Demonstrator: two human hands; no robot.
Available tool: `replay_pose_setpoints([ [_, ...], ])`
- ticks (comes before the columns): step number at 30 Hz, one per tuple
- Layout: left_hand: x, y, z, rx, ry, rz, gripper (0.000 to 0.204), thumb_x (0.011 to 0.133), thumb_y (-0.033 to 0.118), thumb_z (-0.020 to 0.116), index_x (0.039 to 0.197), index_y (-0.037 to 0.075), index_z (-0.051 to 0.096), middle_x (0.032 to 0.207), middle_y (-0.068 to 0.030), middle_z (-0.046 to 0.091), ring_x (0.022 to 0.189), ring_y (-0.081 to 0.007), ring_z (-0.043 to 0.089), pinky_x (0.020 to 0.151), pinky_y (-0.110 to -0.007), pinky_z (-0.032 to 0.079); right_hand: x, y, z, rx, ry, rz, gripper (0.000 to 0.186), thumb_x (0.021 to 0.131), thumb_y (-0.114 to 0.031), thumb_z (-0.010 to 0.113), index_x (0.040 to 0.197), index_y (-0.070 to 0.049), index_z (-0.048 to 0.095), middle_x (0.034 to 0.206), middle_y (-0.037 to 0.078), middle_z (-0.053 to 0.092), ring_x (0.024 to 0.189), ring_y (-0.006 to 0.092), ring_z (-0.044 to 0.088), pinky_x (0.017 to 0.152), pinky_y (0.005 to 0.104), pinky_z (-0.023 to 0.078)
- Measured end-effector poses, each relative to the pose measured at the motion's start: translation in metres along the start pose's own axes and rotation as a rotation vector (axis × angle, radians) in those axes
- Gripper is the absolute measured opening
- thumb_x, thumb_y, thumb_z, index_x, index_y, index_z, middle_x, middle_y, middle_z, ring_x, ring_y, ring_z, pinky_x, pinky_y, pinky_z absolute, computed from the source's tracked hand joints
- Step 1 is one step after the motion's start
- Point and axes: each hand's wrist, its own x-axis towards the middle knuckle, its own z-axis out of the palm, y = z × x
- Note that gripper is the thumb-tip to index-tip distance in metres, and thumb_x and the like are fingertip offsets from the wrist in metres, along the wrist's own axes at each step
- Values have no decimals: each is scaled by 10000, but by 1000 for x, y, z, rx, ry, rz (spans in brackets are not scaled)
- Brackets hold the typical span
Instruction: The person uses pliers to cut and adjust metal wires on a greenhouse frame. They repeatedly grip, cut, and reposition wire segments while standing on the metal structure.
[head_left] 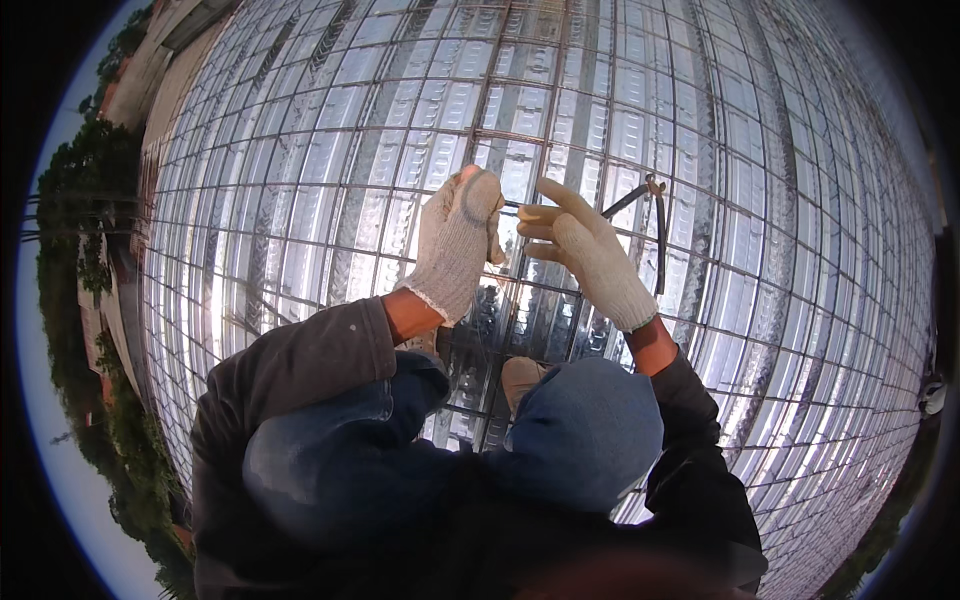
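Observation:
My left hand [457, 245], in a knitted work glove, is closed just above the steel mesh [560, 42], its fingers curled. What it holds, if anything, is hidden. Close by on the right, my right hand [590, 250] wears a pale glove with a yellowish palm side and fingertips. Its fingers stretch toward the left hand with nothing visibly between them. Beyond the right hand, a pair of pincers [655, 187] with dark handles lies spread on the mesh.
Shiny ribbed metal decking [395, 150] lies beneath the mesh bars. I crouch low, with my jean-clad knees [590, 430] near my hands and a tan shoe [520, 380] below. Trees [90, 180] and a concrete structure [150, 75] stand past the left edge.

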Motion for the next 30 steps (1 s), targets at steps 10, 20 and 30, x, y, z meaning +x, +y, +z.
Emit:
replay_pose_setpoints([
  [10, 72, -29, -40, -129, -8, -20, 351, 1170, 410, 643, 1067, 75, 641, 778, -27, 656, 621, -170, 639, 587, -351, 567, 19, 3, 45, -196, -202, 225, 680, 1129, -197, 611, 1733, 22, 390, 1057, 133, 809, 870, 180, 768, 810, 313, 639],
  [20, 89, -37, -62, -601, -147, -92, 461, 1162, 453, 658, 848, 158, 494, 691, 45, 353, 542, -124, 371, 501, -314, 356, 12, 41, 69, -255, 28, 50, 610, 1200, -426, 505, 1597, 32, 578, 1093, 130, 783, 995, 203, 749, 907, 370, 587],
  [30, 114, -24, -86, -753, -421, 124, 428, 1191, 462, 548, 884, 164, 569, 696, 44, 417, 538, -124, 382, 520, -308, 306, 63, 34, 87, 161, -74, 460, 341, 1185, -319, 556, 1238, -6, 679, 809, -38, 552, 676, 92, 559, 620, 319, 516],
])
